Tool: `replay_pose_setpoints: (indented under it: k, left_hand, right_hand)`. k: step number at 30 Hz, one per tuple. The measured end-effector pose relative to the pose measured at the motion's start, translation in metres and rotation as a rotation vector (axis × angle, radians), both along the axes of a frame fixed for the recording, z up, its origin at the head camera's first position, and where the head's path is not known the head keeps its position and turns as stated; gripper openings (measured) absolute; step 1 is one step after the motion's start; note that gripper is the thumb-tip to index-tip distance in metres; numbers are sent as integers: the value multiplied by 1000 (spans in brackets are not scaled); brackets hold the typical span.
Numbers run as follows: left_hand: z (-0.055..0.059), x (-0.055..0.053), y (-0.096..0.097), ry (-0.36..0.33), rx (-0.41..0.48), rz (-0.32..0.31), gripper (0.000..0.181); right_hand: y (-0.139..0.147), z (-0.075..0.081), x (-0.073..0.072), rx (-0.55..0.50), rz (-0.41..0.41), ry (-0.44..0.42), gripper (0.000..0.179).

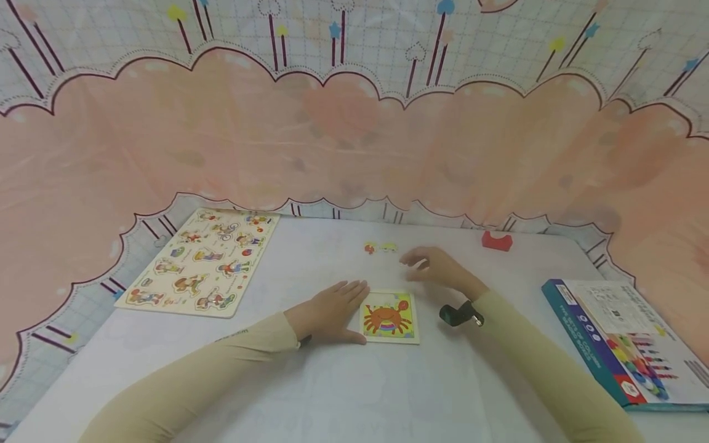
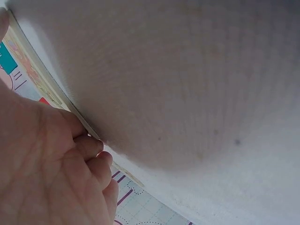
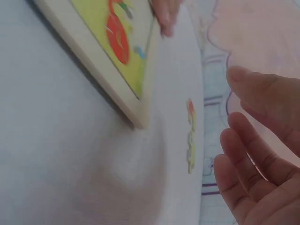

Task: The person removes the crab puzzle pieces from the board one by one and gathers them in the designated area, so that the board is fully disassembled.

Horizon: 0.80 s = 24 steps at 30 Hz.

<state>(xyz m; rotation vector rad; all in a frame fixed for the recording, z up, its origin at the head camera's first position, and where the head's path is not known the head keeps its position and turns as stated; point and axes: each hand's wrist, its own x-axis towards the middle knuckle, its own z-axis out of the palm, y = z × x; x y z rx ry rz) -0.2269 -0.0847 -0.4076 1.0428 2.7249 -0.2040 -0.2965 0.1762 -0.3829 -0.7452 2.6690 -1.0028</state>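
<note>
A square wooden crab puzzle (image 1: 389, 317) lies flat on the white table. Along its left side rests my left hand (image 1: 334, 309), fingers stretched toward the upper corner and thumb apart near the lower one. The left wrist view shows fingertips against the board's pale edge (image 2: 51, 93). My right hand (image 1: 437, 269) hovers beyond the board's upper right, loosely bent and holding nothing; the right wrist view shows its thumb and fingers (image 3: 248, 183) apart. Two small puzzle pieces lie behind the board: a red-and-yellow one (image 1: 370, 248) and a pale yellow-green one (image 1: 389, 247).
A larger wooden puzzle board (image 1: 202, 264) with figures of children lies at the left. A red notched block (image 1: 496, 241) stands at the back right. At the right lies a flat boxed toy set (image 1: 631, 344). A patterned cloth (image 1: 354, 141) hangs behind the table.
</note>
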Motion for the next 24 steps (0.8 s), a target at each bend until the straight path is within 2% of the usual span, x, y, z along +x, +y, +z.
replay_pose_setpoints:
  k: [6,11,24]
  left_hand:
    - [0,0,0,-7,8,8,102]
    - [-2,0,0,-5,10,5,102]
    - [-3,-1,0,-5,6,8,102]
  right_hand:
    - [2,-9,22,20,64,29,32]
    - [2,-17,34,40,98,20,29]
    - [-10,-19,42,139,89,1,22]
